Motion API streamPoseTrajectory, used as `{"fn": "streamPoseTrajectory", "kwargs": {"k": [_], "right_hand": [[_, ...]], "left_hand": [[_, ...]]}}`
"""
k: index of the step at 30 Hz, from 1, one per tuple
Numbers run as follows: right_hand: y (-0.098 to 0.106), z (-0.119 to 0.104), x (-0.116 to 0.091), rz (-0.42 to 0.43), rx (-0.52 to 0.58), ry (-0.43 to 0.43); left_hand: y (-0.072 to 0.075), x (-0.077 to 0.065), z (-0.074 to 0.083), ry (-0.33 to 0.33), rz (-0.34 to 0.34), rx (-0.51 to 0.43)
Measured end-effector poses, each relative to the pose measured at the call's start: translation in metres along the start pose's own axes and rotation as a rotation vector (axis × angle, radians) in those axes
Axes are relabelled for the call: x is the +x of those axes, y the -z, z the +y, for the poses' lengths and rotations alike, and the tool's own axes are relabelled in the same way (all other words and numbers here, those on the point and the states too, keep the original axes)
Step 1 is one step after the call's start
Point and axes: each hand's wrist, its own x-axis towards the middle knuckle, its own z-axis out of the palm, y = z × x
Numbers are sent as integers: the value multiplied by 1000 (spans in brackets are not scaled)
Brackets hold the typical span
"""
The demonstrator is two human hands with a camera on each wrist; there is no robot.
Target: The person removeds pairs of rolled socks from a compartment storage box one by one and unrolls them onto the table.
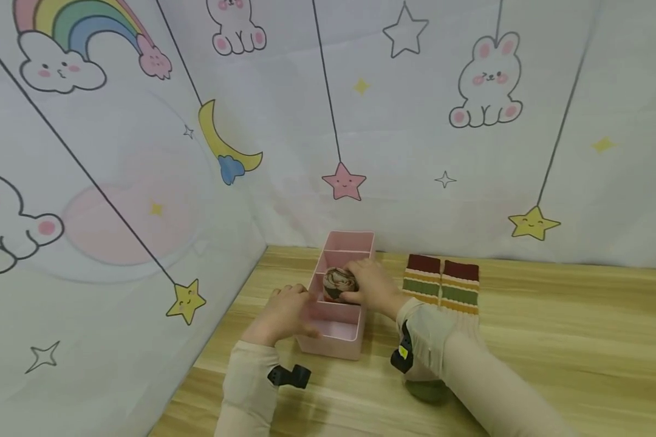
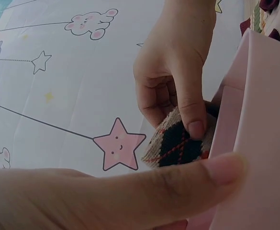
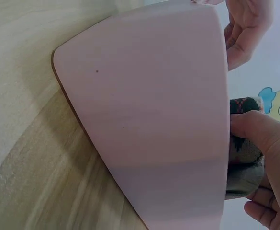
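Note:
A pink divided storage box (image 1: 330, 348) stands on the wooden table, its length running away from me. My right hand (image 1: 376, 286) reaches over its right side and grips a rolled pair of socks (image 1: 337, 284) at a middle compartment. These socks (image 2: 179, 144) have a beige, dark green and red diamond pattern; in the left wrist view the right thumb presses on them. At the box's left rim, my left hand (image 1: 284, 312) holds the wall, thumb stretched over the near compartment. The box side hides part of the socks (image 3: 245, 155) in the right wrist view.
A pair of striped socks (image 1: 460, 292), maroon, green, orange and cream, lies flat right of the box, partly under my right forearm. A printed cloth backdrop (image 1: 404, 139) rises behind the table (image 1: 574, 340) and along its left edge.

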Motion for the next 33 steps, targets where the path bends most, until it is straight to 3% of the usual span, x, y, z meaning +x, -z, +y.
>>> {"fn": "streamPoseTrajectory", "kwargs": {"k": [8, 16, 21, 25, 33], "right_hand": [[21, -2, -3, 55, -1, -39], [40, -5, -6, 59, -14, -36], [49, -4, -11, 85, -31, -33], [57, -3, -18, 125, -40, -19], [71, 5, -34, 155, -81, -11]], "left_hand": [[0, 1, 3, -5, -3, 5], [2, 0, 1, -18, 21, 75], [3, 0, 7, -16, 25, 34], [2, 2, 16, -54, 71, -8], [0, 6, 37, -166, 199, 12]]}}
